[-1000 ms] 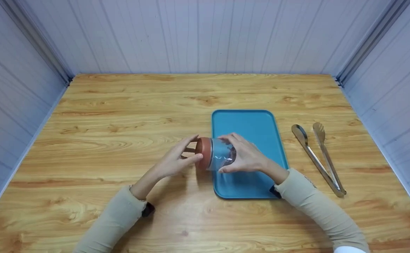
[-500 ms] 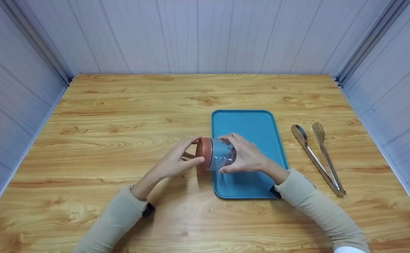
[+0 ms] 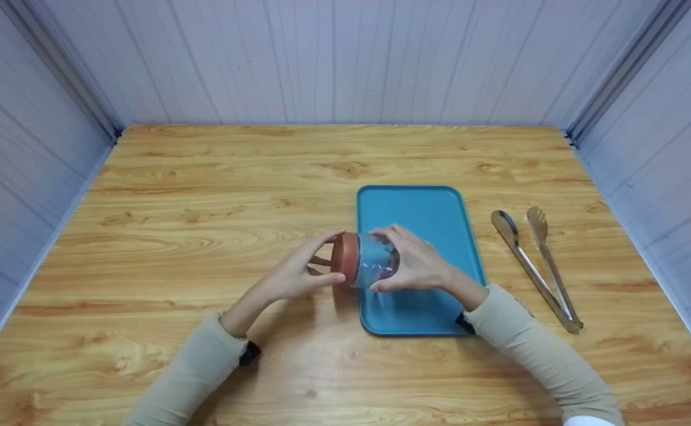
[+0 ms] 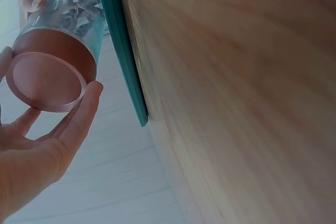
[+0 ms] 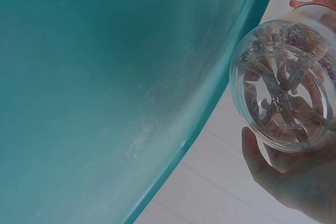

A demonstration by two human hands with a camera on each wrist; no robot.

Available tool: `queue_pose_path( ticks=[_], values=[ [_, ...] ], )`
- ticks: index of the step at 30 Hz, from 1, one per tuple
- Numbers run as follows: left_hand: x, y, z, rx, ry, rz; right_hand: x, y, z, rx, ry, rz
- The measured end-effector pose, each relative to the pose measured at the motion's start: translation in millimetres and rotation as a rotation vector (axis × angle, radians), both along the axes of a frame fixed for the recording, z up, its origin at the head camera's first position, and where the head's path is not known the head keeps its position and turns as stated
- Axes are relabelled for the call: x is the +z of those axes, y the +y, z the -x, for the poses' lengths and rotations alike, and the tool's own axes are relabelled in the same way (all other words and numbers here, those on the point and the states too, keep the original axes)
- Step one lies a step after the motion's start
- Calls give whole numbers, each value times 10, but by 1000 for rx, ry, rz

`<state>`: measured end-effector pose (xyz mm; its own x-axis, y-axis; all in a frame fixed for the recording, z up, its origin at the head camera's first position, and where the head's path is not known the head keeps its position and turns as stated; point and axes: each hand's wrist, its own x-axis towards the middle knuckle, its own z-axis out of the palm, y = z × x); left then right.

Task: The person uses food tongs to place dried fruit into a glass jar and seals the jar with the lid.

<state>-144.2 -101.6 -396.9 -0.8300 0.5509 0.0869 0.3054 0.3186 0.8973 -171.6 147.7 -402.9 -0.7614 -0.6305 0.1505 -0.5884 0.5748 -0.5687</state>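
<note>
A clear jar (image 3: 374,260) with a reddish-brown lid (image 3: 345,258) lies sideways between my hands, over the left edge of the blue tray (image 3: 434,207). With thumb and fingertips my left hand (image 3: 296,271) grips the rim of the lid, the palm off its flat top. My right hand (image 3: 413,261) is wrapped round the jar's base end. Dark strip-like pieces (image 5: 283,85) show through the glass bottom in the right wrist view. In the left wrist view the lid (image 4: 46,81) sits on the jar, flush with the glass, and the same pieces (image 4: 79,11) lie behind it.
Metal tongs (image 3: 543,269) lie spread on the wooden table (image 3: 203,195) to the right of the tray, one tip spoon-shaped and the other forked. White panel walls (image 3: 333,59) close off the back and both sides.
My left thumb has slid down along the lid's near side, and the fingers have shifted over its far edge. The right hand and jar have stayed almost in place.
</note>
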Motion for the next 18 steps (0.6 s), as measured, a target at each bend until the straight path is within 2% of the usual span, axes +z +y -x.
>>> queue_pose_path(
  ticks=[1, 7, 10, 15, 18],
  values=[
    [-28, -4, 11, -2, -3, -5, 6, -2, -2, 0, -1, -3],
    [200, 20, -101, -20, -26, -33, 27, -5, -11, 5, 4, -18],
    [247, 22, -120, -30, -21, -22, 29, -6, -12, 7, 2, -23],
    [219, 21, -107, -54, -51, -35, 27, -3, -9, 5, 6, -33],
    [108, 16, -59, -37, -65, -29, 29, -1, -9, 5, 8, -37]
  ],
)
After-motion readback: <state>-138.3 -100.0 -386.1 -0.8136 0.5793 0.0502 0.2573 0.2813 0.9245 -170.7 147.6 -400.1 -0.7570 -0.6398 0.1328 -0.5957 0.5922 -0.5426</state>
